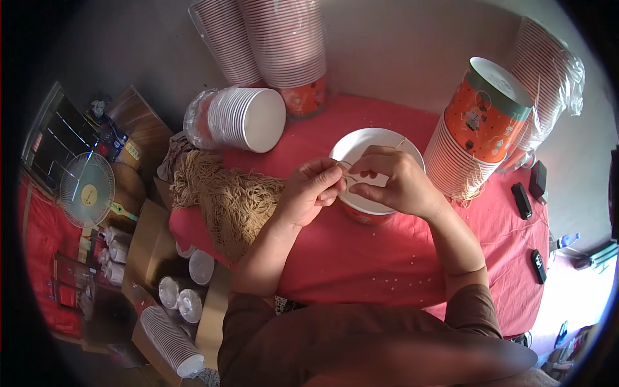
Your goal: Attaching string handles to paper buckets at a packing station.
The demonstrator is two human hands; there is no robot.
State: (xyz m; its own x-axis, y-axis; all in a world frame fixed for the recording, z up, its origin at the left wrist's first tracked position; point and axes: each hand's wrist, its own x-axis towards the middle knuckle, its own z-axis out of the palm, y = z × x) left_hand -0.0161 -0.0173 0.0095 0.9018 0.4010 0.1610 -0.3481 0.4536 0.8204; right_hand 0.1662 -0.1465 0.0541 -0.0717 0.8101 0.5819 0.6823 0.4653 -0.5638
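While the left hand point(314, 187) pinches a thin tan cord point(350, 175) between thumb and forefinger, the right hand point(398, 182) curls beside it, thumb apart from forefinger; whether it grips the cord is unclear. Above the white-lined bucket point(358, 143), the cord looks light, soft and limp, probably best pinched close to its end.
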